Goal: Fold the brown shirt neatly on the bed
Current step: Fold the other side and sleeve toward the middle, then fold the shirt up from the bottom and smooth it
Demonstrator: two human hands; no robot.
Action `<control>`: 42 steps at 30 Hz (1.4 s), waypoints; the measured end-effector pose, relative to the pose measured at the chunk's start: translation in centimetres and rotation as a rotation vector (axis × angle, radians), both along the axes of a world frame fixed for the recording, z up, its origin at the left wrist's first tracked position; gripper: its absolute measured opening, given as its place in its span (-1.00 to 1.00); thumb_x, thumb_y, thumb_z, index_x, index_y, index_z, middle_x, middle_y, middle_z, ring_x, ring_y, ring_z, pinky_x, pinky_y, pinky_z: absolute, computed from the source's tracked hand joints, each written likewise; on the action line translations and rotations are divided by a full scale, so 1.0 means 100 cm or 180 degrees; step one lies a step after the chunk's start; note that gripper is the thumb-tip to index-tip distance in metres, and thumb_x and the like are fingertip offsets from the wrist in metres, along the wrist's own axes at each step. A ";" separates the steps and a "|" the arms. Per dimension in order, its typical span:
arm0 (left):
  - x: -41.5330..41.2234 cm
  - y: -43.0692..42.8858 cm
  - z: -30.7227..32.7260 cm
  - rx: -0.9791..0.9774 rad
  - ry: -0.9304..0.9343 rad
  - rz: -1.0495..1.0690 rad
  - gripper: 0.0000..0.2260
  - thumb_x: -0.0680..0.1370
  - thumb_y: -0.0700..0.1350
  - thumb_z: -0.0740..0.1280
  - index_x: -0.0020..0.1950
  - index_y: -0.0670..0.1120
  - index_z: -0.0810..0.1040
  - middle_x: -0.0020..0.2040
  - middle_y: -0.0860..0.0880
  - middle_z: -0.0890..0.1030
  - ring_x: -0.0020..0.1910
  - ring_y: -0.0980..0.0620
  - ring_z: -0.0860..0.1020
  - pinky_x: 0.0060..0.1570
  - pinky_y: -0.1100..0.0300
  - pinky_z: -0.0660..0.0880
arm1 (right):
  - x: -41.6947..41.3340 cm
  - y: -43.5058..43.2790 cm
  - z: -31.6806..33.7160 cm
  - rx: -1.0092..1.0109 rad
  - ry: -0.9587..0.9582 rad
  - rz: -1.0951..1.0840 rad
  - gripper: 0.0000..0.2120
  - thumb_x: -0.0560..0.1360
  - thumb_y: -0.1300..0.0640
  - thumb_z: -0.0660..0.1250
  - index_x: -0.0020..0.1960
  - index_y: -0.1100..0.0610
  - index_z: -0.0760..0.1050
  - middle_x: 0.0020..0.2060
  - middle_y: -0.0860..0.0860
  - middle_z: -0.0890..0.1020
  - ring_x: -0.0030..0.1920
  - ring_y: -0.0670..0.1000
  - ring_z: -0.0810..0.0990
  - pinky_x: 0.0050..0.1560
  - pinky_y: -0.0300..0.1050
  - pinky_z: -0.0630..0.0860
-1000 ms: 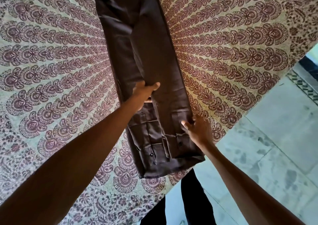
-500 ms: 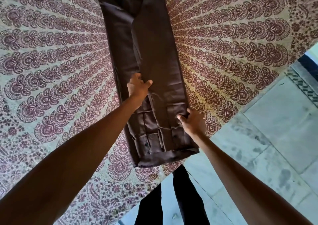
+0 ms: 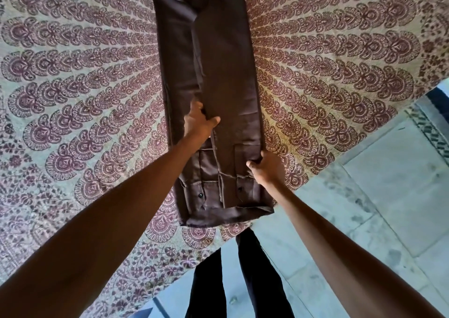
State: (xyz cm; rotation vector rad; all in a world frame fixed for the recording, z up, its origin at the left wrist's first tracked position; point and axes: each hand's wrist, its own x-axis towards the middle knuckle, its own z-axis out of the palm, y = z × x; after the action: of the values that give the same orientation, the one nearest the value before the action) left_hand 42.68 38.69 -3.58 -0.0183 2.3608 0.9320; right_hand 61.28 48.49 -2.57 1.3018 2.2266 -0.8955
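Brown shirt (image 3: 226,74) lies on bed (image 3: 73,87) as a long narrow strip, buttoned end near bed's edge. Left hand (image 3: 199,123) fingers clamp the centre flap, right hand (image 3: 266,168) fingers curl round the side edge. Risk: uneven pull skews layers, or near end slips off bed's edge.

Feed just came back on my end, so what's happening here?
A person at the bed's edge is folding the brown shirt. It lies on the patterned bedspread as a long narrow strip, sides folded in. The left hand grips a fold edge near the strip's middle; the right hand pinches the right edge, nearer the person. No crosswise fold yet.
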 end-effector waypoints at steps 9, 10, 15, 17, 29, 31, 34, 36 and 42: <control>0.052 -0.066 0.032 -0.0295 0.2129 -0.2782 -0.60 0.31 -0.23 0.54 0.08 -0.17 0.48 0.07 -0.17 0.54 0.06 -0.15 0.56 0.03 -0.01 0.50 | 0.042 0.009 0.018 0.1322 0.0955 0.2135 -0.58 0.36 0.29 0.41 0.19 0.11 0.49 0.10 0.10 0.56 0.09 0.13 0.52 0.03 0.04 0.50; 0.056 -0.081 0.032 -0.0204 0.2194 -0.3267 -0.59 0.27 -0.29 0.53 0.07 -0.16 0.51 0.05 -0.17 0.55 0.06 -0.15 0.57 0.00 0.00 0.51 | 0.051 0.014 0.017 0.1312 0.1055 0.2481 -0.57 0.32 0.32 0.42 0.17 0.11 0.52 0.10 0.11 0.56 0.10 0.15 0.53 0.04 0.07 0.52; 0.073 -0.148 0.025 -0.0305 0.1936 -0.4691 -0.31 0.09 -0.16 0.62 0.20 -0.10 0.52 0.11 -0.10 0.59 0.04 -0.04 0.58 0.03 0.06 0.55 | 0.086 0.025 0.012 0.0581 0.1336 0.3395 -0.66 0.25 0.31 0.53 -0.03 0.10 0.58 -0.13 0.02 0.67 -0.21 0.00 0.65 -0.27 -0.18 0.55; 0.077 -0.169 0.023 -0.0373 0.1814 -0.4719 -0.28 0.06 -0.17 0.64 0.19 -0.11 0.51 0.06 -0.09 0.60 -0.01 -0.03 0.59 -0.01 0.09 0.57 | 0.098 0.019 0.008 0.0127 0.1158 0.3353 -0.77 0.36 0.17 0.50 -0.03 0.07 0.52 -0.25 0.00 0.66 -0.31 0.00 0.63 -0.35 -0.19 0.50; 0.127 -0.235 -0.002 0.0140 0.1337 -0.3903 -0.66 0.47 0.11 0.33 0.14 -0.07 0.47 0.02 -0.06 0.50 -0.06 -0.01 0.48 -0.11 0.13 0.45 | 0.160 -0.018 -0.004 0.0402 0.1121 0.1653 -0.84 0.41 0.27 0.40 -0.08 0.08 0.49 -0.14 -0.02 0.54 -0.09 0.06 0.55 -0.13 -0.10 0.47; 0.131 -0.237 -0.008 0.0129 0.1505 -0.3922 -0.72 0.50 0.05 0.32 0.12 -0.07 0.47 0.01 -0.06 0.49 -0.05 -0.02 0.47 -0.10 0.12 0.41 | 0.158 -0.022 -0.007 0.0548 0.1188 0.1558 -0.87 0.41 0.28 0.38 -0.13 0.09 0.48 -0.18 0.01 0.56 -0.13 0.09 0.56 -0.14 -0.07 0.47; 0.141 -0.239 -0.008 0.0228 0.1358 -0.3665 -0.82 0.56 -0.07 0.22 0.11 -0.09 0.47 0.00 -0.07 0.49 -0.08 -0.07 0.51 -0.10 0.12 0.43 | 0.161 -0.027 -0.013 0.0761 0.1133 0.1423 -0.90 0.44 0.20 0.32 -0.05 0.10 0.46 -0.14 0.07 0.57 -0.07 0.12 0.54 -0.09 -0.01 0.50; 0.152 -0.238 -0.004 0.0268 0.1276 -0.3154 -0.85 0.55 -0.15 0.24 0.08 -0.13 0.49 -0.03 -0.09 0.52 -0.11 -0.09 0.54 -0.12 0.16 0.44 | 0.166 -0.034 -0.016 0.0878 0.1186 0.1246 -0.88 0.47 0.18 0.29 0.00 0.10 0.42 -0.13 0.08 0.57 -0.08 0.14 0.55 -0.09 0.01 0.50; 0.178 -0.236 -0.001 0.0400 0.1547 -0.1979 -0.83 0.45 -0.35 0.36 0.01 -0.20 0.53 -0.10 -0.10 0.56 -0.24 0.00 0.55 -0.23 0.29 0.45 | 0.165 -0.051 -0.022 0.1433 0.1282 0.0668 -0.80 0.54 0.24 0.22 0.14 0.24 0.43 -0.15 0.18 0.63 -0.15 0.21 0.62 -0.21 -0.02 0.50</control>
State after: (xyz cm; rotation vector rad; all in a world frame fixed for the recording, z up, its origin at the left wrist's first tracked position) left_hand 60.49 15.06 -3.69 1.0331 2.4692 0.8209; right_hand 77.74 43.37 -4.78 1.0997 2.9471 -0.6410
